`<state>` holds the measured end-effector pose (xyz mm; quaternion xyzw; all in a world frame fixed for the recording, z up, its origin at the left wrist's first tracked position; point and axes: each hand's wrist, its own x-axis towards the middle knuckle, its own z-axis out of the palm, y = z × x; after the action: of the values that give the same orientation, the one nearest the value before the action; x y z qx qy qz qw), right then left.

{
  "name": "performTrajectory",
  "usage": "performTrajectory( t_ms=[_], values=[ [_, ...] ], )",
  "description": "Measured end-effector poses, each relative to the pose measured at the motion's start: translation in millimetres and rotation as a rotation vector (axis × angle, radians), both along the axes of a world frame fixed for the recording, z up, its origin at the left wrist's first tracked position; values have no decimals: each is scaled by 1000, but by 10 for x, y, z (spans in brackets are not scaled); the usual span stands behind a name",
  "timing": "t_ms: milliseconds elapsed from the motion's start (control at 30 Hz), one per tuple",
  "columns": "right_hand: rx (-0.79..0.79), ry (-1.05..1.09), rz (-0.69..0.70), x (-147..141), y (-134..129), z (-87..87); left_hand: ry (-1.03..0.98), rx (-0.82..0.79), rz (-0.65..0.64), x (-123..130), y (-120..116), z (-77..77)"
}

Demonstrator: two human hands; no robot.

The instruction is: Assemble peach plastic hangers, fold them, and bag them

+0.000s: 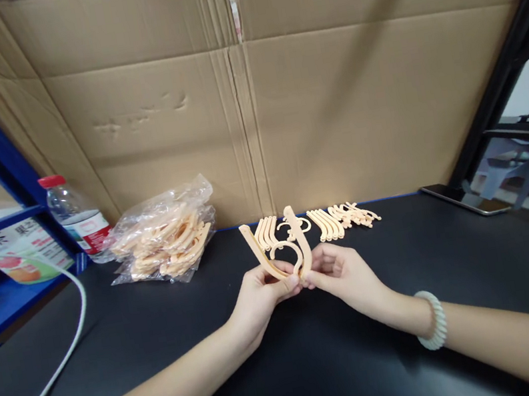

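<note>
Above the middle of the black table, both my hands grip one peach plastic folding hanger [303, 239]. Its two arms point upward in a V, and its curved hook stands between them. My left hand [264, 289] pinches the base of the left arm and the hook's lower end. On the other side, my right hand [341, 274] closes its fingers around the base of the right arm. The fingertips hide the joint where the pieces meet. Behind the hands lie a row of hanger arms [266, 233], another row of hanger arms [326, 224] and loose hooks [305, 224].
A clear plastic bag [169, 234] full of peach hanger parts lies back left, near a red-capped bottle [78, 219]. More small parts [355, 215] are heaped right of the rows. A phone [465, 199] lies far right. A white cable [73, 345] crosses the left side.
</note>
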<state>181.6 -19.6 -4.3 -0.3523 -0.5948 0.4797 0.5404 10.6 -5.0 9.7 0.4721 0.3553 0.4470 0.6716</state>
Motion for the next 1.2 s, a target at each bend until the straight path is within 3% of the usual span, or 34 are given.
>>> performTrajectory(
  t_ms=[467, 800, 1033, 1200],
  values=[
    [-70, 13, -23, -27, 21, 35, 42, 21, -54, 10, 16, 28],
    [-118, 48, -10, -17, 35, 73, 42, -11, -11, 12, 16, 28],
    [-205, 135, -17, 137, 101, 156, -13, -63, 10, -29, 36, 69],
    [-258, 102, 141, 380, 173, 285, -57, -147, 69, -55, 89, 84]
  ],
)
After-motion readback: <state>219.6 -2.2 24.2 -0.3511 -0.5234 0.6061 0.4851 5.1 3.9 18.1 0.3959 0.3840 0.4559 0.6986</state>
